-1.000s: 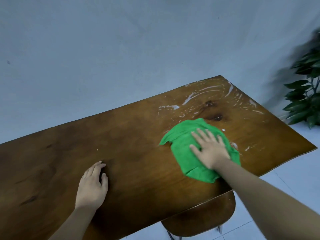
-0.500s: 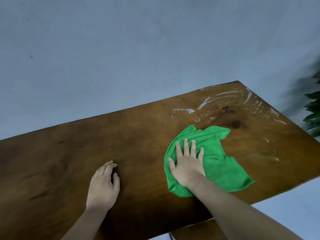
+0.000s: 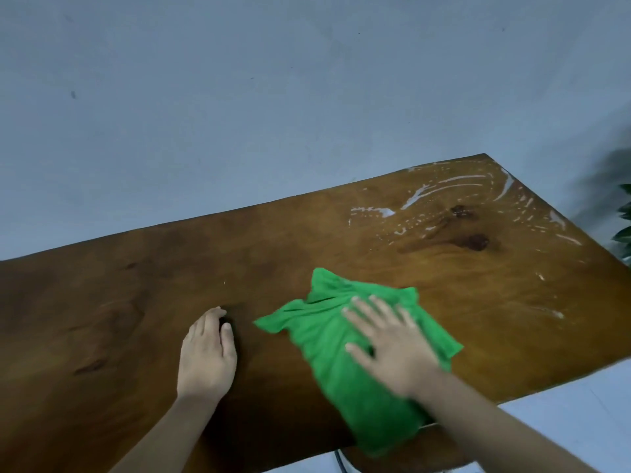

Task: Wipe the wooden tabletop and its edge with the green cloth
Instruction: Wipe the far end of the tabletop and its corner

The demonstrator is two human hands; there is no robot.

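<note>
The right hand lies flat and spread wide on the green cloth, pressing it to the wooden tabletop without gripping it; the hand is blurred, so I take it to be mid-stroke. The cloth sits near the front edge of the table, and its lower end hangs over that edge, with something dark showing below that I cannot make out. The left hand rests palm down on bare wood just to the left of the cloth, fingers loosely together, holding nothing, apparently steadying the body. White wet streaks lie well away toward the far right corner, by two dark knots in the grain. To do this pass well, I would keep the palm weight even so the cloth does not bunch under the fingers, overlap each stroke, and work out to those streaks. Since the cloth already drapes the edge, folding the fingers over it there would clean the rim. The loose corner at the left could drag and fold under
</note>
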